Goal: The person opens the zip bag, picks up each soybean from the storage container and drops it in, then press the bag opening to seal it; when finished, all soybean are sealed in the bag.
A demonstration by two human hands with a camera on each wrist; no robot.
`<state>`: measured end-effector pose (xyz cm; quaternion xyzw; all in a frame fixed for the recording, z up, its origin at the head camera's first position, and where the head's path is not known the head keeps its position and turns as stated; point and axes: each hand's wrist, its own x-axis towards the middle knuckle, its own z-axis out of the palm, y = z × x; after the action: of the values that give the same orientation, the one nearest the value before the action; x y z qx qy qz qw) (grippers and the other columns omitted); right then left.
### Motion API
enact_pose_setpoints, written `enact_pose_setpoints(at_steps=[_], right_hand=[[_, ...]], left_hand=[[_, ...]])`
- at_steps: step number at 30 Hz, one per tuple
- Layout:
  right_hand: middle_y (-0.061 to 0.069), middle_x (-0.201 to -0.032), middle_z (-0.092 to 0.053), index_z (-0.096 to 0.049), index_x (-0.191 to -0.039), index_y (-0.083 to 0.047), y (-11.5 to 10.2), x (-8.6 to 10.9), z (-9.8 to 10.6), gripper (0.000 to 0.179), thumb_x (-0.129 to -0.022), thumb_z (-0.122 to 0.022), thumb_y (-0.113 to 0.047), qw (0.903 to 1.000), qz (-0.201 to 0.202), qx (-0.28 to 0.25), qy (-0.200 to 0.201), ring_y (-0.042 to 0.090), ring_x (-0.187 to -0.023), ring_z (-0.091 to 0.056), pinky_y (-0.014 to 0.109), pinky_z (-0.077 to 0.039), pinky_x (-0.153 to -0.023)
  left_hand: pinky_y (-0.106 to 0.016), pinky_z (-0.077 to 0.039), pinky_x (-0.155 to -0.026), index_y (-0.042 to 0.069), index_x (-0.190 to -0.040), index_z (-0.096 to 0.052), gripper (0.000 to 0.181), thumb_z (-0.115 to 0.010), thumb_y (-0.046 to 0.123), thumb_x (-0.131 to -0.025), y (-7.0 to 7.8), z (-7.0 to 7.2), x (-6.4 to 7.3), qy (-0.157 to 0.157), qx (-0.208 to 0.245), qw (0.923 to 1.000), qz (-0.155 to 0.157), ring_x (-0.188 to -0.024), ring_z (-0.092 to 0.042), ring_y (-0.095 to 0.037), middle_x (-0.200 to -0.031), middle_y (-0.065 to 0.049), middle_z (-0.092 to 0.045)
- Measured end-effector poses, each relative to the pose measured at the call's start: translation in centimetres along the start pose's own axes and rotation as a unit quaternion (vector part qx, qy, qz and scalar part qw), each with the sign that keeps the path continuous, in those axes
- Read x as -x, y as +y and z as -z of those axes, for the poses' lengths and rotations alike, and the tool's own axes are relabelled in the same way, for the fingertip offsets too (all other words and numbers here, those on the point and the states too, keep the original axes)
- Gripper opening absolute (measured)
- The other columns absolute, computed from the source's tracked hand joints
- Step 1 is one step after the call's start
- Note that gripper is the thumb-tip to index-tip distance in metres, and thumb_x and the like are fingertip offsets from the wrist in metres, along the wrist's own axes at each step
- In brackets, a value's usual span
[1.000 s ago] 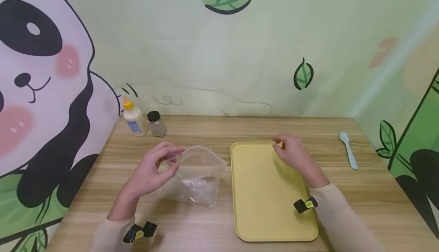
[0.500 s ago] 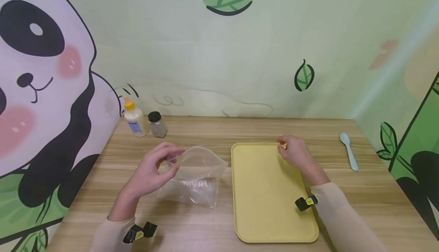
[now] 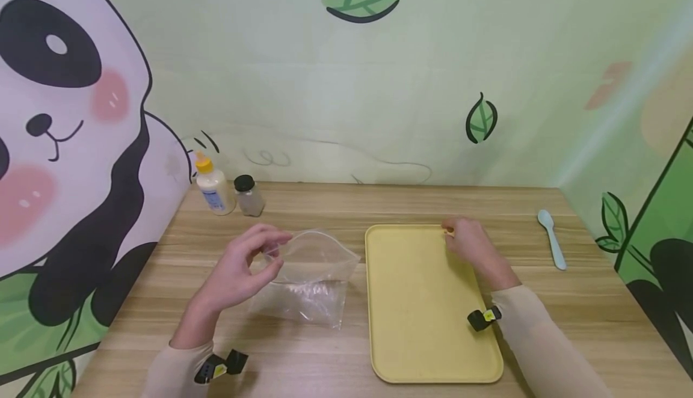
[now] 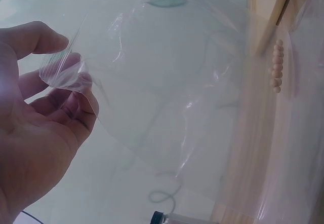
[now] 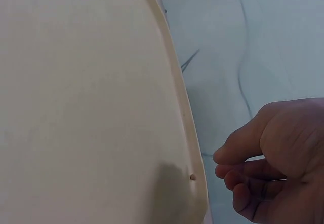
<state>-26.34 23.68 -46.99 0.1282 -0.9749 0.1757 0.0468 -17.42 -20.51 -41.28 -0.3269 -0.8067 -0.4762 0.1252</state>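
Observation:
A clear zip bag (image 3: 308,296) stands mouth up at the middle left of the table. My left hand (image 3: 240,266) holds its left edge, film bunched over the curled fingers (image 4: 83,105), thumb apart from the forefinger. Over the far right corner of the yellow tray (image 3: 422,314) is my right hand (image 3: 471,244). In the right wrist view its thumb and forefinger tips nearly meet, and I see nothing between them. A small round bead-like spot (image 5: 193,177) shows by the tray's rim, near those fingertips. Through the film, the left wrist view shows a row of wooden beads (image 4: 277,67).
A white bottle with a yellow cap (image 3: 213,190) and a small jar with a black lid (image 3: 249,196) stand at the back left. On the right lies a light blue spoon (image 3: 551,238). A printed wall (image 3: 346,97) rises behind the table.
My right hand has shifted slightly right and nearer, to the tray's far right corner, and its thumb and forefinger have drawn closer together. The left hand and bag have stayed put.

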Motion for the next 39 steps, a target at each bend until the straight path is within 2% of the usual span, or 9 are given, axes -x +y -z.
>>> enact_pose_setpoints(at_steps=[3,10,17,20,23,28,32,39], right_hand=[[0.025,-0.105,-0.069,-0.066,-0.111,0.007,0.2,0.0,-0.2,0.025,-0.089,-0.062,-0.003,0.9999,0.002,0.009,-0.006,0.04,-0.098,-0.066,0.049,-0.056,-0.08],[0.025,-0.105,-0.069,-0.066,-0.11,0.007,0.6,-0.2,-0.5,0.026,-0.087,-0.059,-0.002,0.9995,0.0,0.026,-0.017,0.041,-0.098,-0.066,0.051,-0.055,-0.08],[0.02,-0.094,-0.07,-0.067,-0.099,0.003,1.0,-0.7,-0.9,0.019,-0.083,-0.059,0.0,0.9988,0.008,0.042,-0.025,0.029,-0.076,-0.06,0.048,-0.053,-0.067],[0.017,-0.087,-0.068,-0.067,-0.091,0.0,1.0,-0.9,-1.1,0.013,-0.081,-0.058,0.0,0.9988,0.009,0.042,-0.025,0.027,-0.072,-0.057,0.046,-0.051,-0.064],[0.012,-0.076,-0.061,-0.062,-0.08,-0.003,1.1,-0.9,-1.3,0.006,-0.08,-0.057,0.001,0.9987,0.007,0.042,-0.028,0.026,-0.067,-0.052,0.042,-0.046,-0.058],[0.005,-0.062,-0.042,-0.045,-0.065,-0.009,1.2,-1.1,-1.6,0.02,-0.078,-0.055,0.004,0.9986,0.015,0.047,-0.02,0.024,-0.062,-0.044,0.033,-0.035,-0.052],[0.002,-0.061,-0.034,-0.038,-0.063,-0.012,1.4,-1.1,-1.8,0.026,-0.075,-0.054,0.006,0.9984,0.026,0.049,-0.011,0.023,-0.06,-0.042,0.031,-0.03,-0.051],[0.0,-0.059,-0.029,-0.036,-0.061,-0.013,1.6,-1.0,-2.1,0.027,-0.072,-0.052,0.006,0.9986,0.034,0.041,0.001,0.022,-0.058,-0.041,0.029,-0.029,-0.049]], left_hand=[[-0.018,-0.052,-0.077,0.0,-0.118,-0.064,0.043,-0.066,-0.014,-0.077,0.0,0.0,0.0,0.0,-0.001,1.0,0.0,-0.089,-0.058,-0.014,-0.109,-0.009,-0.063],[-0.019,-0.053,-0.078,0.0,-0.118,-0.064,0.043,-0.067,-0.013,-0.077,0.2,0.1,-0.1,-0.002,0.001,1.0,0.003,-0.089,-0.059,-0.017,-0.11,-0.009,-0.063],[-0.019,-0.052,-0.078,0.001,-0.118,-0.064,0.043,-0.067,-0.013,-0.077,0.3,0.1,-0.1,-0.003,-0.001,1.0,0.005,-0.089,-0.058,-0.016,-0.11,-0.009,-0.063],[-0.019,-0.052,-0.078,0.001,-0.118,-0.064,0.043,-0.067,-0.013,-0.078,0.2,0.1,0.0,-0.002,-0.003,1.0,0.004,-0.089,-0.058,-0.014,-0.11,-0.008,-0.063],[-0.019,-0.052,-0.077,0.002,-0.118,-0.064,0.043,-0.067,-0.014,-0.078,0.1,0.1,0.0,-0.001,-0.002,1.0,0.003,-0.089,-0.058,-0.015,-0.11,-0.008,-0.063],[-0.019,-0.053,-0.078,0.002,-0.118,-0.064,0.043,-0.067,-0.014,-0.078,0.0,0.1,0.0,0.001,0.002,1.0,0.001,-0.089,-0.059,-0.017,-0.109,-0.008,-0.064],[-0.019,-0.053,-0.079,0.001,-0.118,-0.064,0.042,-0.067,-0.013,-0.078,0.1,0.1,0.0,0.001,0.003,1.0,0.0,-0.09,-0.059,-0.019,-0.109,-0.009,-0.063],[-0.019,-0.053,-0.079,0.001,-0.118,-0.064,0.041,-0.067,-0.012,-0.079,0.2,0.1,0.0,0.0,0.001,1.0,-0.001,-0.09,-0.06,-0.019,-0.11,-0.009,-0.063]])
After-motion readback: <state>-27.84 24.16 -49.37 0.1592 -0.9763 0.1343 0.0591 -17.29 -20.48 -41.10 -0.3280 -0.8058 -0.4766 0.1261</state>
